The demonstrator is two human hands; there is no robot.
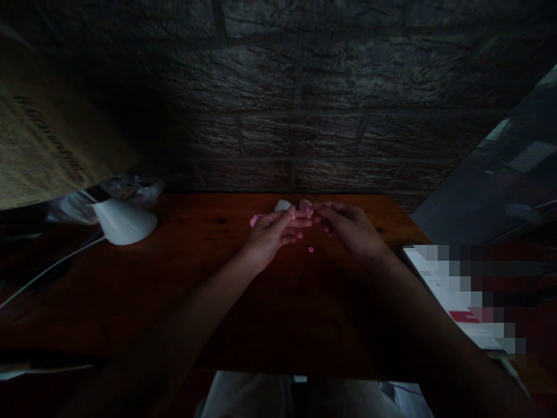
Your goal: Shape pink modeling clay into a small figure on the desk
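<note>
My left hand (270,232) is over the wooden table with its thumb pressed against its index finger. Whatever sits in that pinch is too small and dim to name. Just beyond its fingertips is a pale pink, petal-like piece (306,206). The fingertips of my right hand (348,225) are pinched together at the right edge of this piece. A brighter pink lump (255,220) shows behind my left hand, partly hidden by it. Behind the left thumb lies a whitish rounded thing (282,205). One small pink bit (310,249) is on the table below the hands.
A dark brick wall (270,104) rises behind the wooden table (209,232). At left stand a white cone-shaped lamp base (126,223) with a cable, crumpled clear plastic (139,191) and a printed brown cardboard piece (52,128). A lit screen (448,302) is at right.
</note>
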